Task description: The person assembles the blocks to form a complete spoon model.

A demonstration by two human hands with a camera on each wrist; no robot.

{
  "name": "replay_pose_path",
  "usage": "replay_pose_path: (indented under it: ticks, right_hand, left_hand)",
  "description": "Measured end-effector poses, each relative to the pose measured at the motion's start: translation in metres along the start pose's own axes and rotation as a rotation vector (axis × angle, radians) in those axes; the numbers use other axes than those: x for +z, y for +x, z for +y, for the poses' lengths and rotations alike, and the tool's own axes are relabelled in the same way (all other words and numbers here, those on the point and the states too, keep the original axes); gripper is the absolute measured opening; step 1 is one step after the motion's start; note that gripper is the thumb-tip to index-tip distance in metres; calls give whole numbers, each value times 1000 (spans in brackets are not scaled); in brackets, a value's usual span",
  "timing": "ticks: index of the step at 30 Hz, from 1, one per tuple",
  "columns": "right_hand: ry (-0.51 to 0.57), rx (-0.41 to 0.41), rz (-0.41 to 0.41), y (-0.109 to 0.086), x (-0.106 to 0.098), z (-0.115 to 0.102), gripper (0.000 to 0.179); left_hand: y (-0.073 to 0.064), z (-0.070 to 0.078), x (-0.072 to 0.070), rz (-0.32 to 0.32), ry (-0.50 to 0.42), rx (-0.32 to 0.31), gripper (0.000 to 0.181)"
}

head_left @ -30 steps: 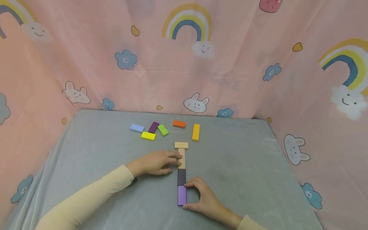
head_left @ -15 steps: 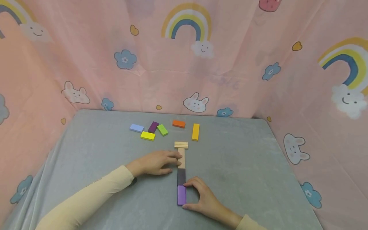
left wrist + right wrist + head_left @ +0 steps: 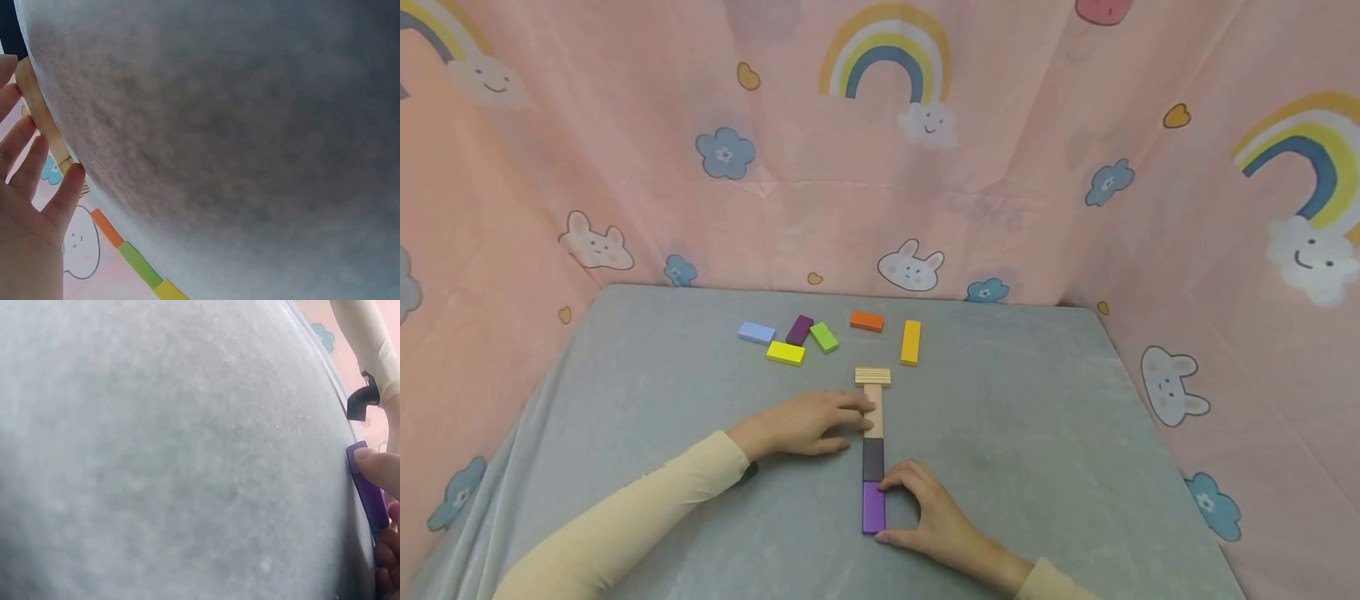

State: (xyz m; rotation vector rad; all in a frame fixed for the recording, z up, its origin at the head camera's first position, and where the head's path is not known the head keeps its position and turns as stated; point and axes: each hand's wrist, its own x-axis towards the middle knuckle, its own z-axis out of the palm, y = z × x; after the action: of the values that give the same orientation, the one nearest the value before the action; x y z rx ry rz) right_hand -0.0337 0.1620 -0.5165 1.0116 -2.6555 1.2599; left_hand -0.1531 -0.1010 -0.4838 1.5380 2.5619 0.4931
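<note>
Purple block (image 3: 873,507) lies flat, looks butted against the near end of the black block (image 3: 873,460). Right grip (image 3: 928,517) has it pinched, thumb to finger. I'd nudge gently, edges square. Left grip's (image 3: 812,423) loose fingers rest on the wood block (image 3: 877,421), probably steadying it. Smooth painted slabs, bare pale wood, velvety-looking grey counter cloth (image 3: 1037,467).

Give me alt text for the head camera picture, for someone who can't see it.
A person's right hand pinches a purple block at the near end of a row, while the left hand touches a wooden block. Six loose colored blocks lie beyond on gray cloth.
</note>
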Motion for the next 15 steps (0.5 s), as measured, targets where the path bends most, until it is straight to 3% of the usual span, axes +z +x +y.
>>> replay_pose_path:
  ticks: [15]
  right_hand:
    - [-11, 59, -63, 1, -6, -3, 56]
  left_hand:
    - [1, 1, -2, -40, -14, -38, 37]
